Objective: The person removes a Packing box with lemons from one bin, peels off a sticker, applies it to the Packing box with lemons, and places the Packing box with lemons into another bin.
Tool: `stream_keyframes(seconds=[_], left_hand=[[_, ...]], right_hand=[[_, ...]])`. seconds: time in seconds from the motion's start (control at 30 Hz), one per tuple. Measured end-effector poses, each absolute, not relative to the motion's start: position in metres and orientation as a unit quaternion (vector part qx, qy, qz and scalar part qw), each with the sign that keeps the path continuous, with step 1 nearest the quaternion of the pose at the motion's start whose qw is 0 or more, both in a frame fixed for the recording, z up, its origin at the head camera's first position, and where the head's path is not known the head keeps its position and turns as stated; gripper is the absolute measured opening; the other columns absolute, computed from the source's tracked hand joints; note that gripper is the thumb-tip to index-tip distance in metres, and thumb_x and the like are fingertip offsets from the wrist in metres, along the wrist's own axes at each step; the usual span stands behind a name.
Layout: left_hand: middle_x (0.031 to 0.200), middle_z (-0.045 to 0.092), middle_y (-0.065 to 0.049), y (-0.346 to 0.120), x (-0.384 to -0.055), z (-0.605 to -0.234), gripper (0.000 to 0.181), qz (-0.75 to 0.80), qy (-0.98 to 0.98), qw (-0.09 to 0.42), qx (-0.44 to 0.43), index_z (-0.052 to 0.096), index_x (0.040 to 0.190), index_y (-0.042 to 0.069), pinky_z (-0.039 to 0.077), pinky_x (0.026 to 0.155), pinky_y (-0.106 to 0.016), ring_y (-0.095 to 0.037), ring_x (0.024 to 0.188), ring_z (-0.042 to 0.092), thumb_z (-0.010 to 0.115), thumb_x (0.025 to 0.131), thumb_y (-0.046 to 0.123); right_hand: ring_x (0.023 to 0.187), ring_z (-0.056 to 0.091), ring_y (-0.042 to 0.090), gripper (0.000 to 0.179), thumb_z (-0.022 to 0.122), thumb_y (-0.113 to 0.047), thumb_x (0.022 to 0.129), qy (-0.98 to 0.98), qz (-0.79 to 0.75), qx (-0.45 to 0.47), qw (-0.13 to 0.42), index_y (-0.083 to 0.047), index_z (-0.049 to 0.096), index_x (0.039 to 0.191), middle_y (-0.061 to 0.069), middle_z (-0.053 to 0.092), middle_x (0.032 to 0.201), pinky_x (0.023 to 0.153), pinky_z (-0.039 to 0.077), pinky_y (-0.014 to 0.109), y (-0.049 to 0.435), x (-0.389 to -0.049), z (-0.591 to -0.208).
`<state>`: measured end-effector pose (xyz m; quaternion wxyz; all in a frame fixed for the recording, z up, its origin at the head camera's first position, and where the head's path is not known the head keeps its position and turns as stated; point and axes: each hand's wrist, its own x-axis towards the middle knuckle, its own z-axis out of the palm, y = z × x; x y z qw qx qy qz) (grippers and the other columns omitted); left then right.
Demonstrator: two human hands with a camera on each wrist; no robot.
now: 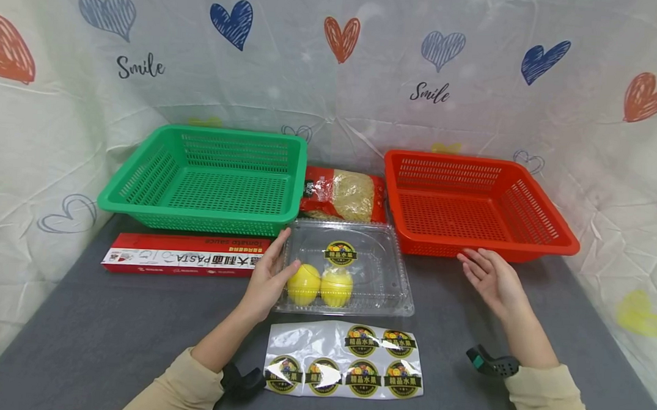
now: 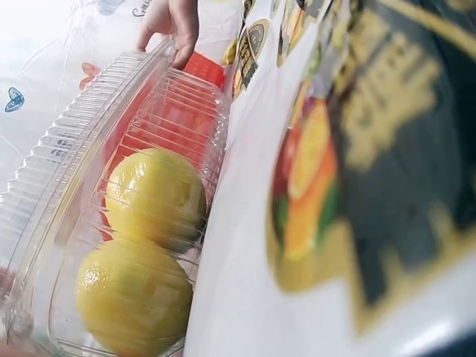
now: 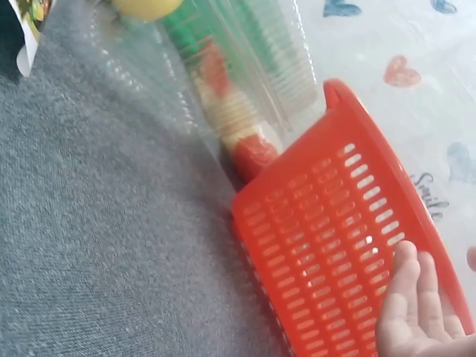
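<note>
A lidded clear plastic fruit box (image 1: 382,293) holds two round yellow fruits (image 1: 304,284) in its front left part. One round black-and-gold sticker (image 1: 340,253) is on the lid. My left hand (image 1: 264,285) rests along the box's left side, fingers fairly straight and thumb at the lid near the fruits. To the right, my right hand (image 1: 493,282) is relaxed with nothing in it, its fingertips close to the front rim of the red basket (image 1: 469,251). The right wrist view also has these fingers (image 3: 405,294) beside the basket's slotted wall.
A sheet of round stickers (image 1: 311,339) lies in front of the box. Behind the box is a red bag of noodles (image 1: 353,197), between the red basket and a green basket (image 1: 196,214). The red-and-white pasta box (image 1: 183,257) lies at left.
</note>
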<state>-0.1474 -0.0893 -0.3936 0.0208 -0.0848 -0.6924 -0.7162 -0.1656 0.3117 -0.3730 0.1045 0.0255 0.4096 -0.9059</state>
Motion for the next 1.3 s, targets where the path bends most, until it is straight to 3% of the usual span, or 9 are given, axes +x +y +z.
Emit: stream_keyframes(seconds=[0.27, 0.6, 0.97, 1.3], left_hand=[[0.151, 0.016, -0.010, -0.088, -0.146, -0.391, 0.056, -0.712, -0.697, 0.033, -0.082, 0.031, 0.141, 0.000, 0.015, 0.109, -0.038, -0.018, 0.138, 0.012, 0.052, 0.089, -0.005], [0.151, 0.015, -0.009, -0.089, -0.143, -0.389, 0.056, -0.703, -0.706, 0.027, -0.078, 0.030, 0.141, 0.001, 0.016, 0.109, -0.039, -0.018, 0.137, 0.013, 0.052, 0.090, -0.003], [0.151, 0.013, -0.006, -0.089, -0.136, -0.383, 0.056, -0.706, -0.704, 0.019, -0.077, 0.029, 0.142, 0.002, 0.017, 0.109, -0.038, -0.016, 0.137, 0.012, 0.051, 0.091, -0.002], [0.151, 0.013, -0.006, -0.090, -0.127, -0.374, 0.057, -0.702, -0.708, 0.016, -0.072, 0.029, 0.142, 0.005, 0.018, 0.109, -0.040, -0.016, 0.137, 0.014, 0.052, 0.090, -0.001]], right_hand=[[0.094, 0.063, 0.025, 0.014, 0.043, -0.009, 0.097, 0.385, -0.918, 0.048, 0.079, -0.003, 0.055, 0.098, 0.012, 0.061, 0.099, 0.082, 0.050, 0.031, 0.317, -0.169, -0.373], [0.093, 0.062, 0.028, 0.009, 0.045, -0.010, 0.096, 0.336, -0.936, 0.081, 0.068, -0.006, 0.048, 0.104, 0.012, 0.056, 0.100, 0.085, 0.049, 0.031, 0.321, -0.170, -0.371], [0.090, 0.063, 0.027, 0.039, 0.048, -0.009, 0.094, 0.314, -0.941, 0.114, 0.048, -0.015, 0.026, 0.126, 0.012, 0.057, 0.098, 0.084, 0.049, 0.031, 0.322, -0.173, -0.368], [0.089, 0.063, 0.027, 0.030, 0.050, -0.006, 0.093, 0.311, -0.943, 0.115, 0.040, -0.012, 0.033, 0.116, 0.012, 0.056, 0.097, 0.084, 0.049, 0.032, 0.324, -0.172, -0.367]])
